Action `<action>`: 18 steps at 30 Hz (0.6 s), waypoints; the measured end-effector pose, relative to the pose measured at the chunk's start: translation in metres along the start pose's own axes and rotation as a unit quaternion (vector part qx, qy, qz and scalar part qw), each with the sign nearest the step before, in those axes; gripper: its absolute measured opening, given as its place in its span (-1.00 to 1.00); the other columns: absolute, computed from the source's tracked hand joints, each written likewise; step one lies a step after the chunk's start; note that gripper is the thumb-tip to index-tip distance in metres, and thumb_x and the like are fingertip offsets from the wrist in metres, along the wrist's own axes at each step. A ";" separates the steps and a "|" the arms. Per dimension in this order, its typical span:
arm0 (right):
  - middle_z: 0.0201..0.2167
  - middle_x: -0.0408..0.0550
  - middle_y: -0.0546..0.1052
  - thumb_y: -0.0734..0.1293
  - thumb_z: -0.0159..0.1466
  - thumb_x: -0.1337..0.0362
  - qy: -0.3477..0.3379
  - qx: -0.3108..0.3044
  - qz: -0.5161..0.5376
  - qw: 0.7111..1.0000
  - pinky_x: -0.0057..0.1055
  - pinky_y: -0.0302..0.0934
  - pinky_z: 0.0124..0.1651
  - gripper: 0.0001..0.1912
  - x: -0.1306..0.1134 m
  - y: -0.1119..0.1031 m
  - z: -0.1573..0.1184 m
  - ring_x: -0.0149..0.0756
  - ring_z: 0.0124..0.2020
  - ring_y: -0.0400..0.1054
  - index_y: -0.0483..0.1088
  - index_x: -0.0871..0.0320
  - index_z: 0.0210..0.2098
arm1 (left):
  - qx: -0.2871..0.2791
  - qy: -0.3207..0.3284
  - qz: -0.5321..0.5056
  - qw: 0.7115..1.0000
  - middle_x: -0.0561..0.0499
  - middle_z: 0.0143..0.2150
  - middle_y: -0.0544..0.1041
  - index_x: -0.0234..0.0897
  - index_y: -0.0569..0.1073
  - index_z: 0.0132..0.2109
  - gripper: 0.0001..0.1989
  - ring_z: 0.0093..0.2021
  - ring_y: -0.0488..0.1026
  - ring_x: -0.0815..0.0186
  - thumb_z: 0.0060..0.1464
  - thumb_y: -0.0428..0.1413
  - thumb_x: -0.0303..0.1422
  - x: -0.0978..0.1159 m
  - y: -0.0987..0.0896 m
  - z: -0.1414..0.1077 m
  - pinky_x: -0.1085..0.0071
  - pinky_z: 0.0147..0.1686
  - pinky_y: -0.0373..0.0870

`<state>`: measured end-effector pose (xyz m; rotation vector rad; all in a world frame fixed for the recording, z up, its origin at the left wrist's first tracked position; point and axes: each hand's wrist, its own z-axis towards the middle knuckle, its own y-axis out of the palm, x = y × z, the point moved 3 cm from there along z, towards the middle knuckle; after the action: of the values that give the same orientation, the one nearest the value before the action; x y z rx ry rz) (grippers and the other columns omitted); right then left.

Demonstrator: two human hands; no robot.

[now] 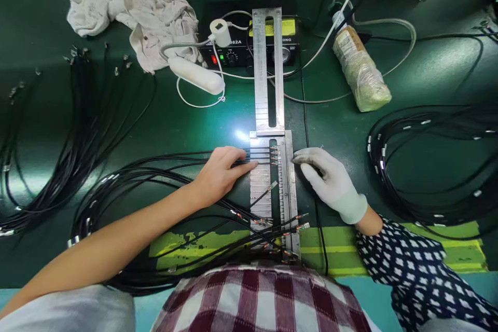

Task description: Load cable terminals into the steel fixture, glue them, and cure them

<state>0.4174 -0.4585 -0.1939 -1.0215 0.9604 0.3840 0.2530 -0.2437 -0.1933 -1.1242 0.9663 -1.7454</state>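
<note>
My left hand (pixel 223 174) is bare and pinches a black cable (pixel 265 163) between thumb and fingers, just over the left side of a slotted metal fixture (pixel 288 187). Several cables lie side by side across the fixture, their small metal terminals (pixel 274 154) lined up along its slot. On the other side, my right hand (pixel 330 179) wears a white glove with greyed fingertips. Its fingers are drawn together against the fixture's right edge; anything between them is hidden. Lower down, more cable ends (pixel 268 222) with orange and white tips lie loosely across the fixture.
Behind the fixture stands a black control box (pixel 239 57) with lit switches. A white lamp (pixel 196 75) shines beside it. Crumpled cloths (pixel 155 13) lie at the back left, a wrapped bottle (pixel 360 67) at the back right. Cable bundles (pixel 83 114) and coils (pixel 383 181) flank both sides.
</note>
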 end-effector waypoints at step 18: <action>-0.05 -0.04 0.56 0.24 0.42 0.33 -0.019 0.016 -0.029 0.999 -0.16 0.35 0.11 -0.83 0.003 0.005 -0.015 -0.18 0.01 0.45 0.47 0.05 -0.10 | -0.214 -0.137 -0.304 0.918 -0.03 -0.21 0.48 -0.27 0.51 -0.18 -0.81 -0.16 0.42 0.30 0.36 0.05 -0.31 0.020 -0.039 -0.035 0.42 -0.14 0.34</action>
<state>0.4086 -0.4691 -0.2015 -1.0076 0.8976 0.3387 0.2061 -0.2418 -0.1626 -2.0707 0.9017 -1.8040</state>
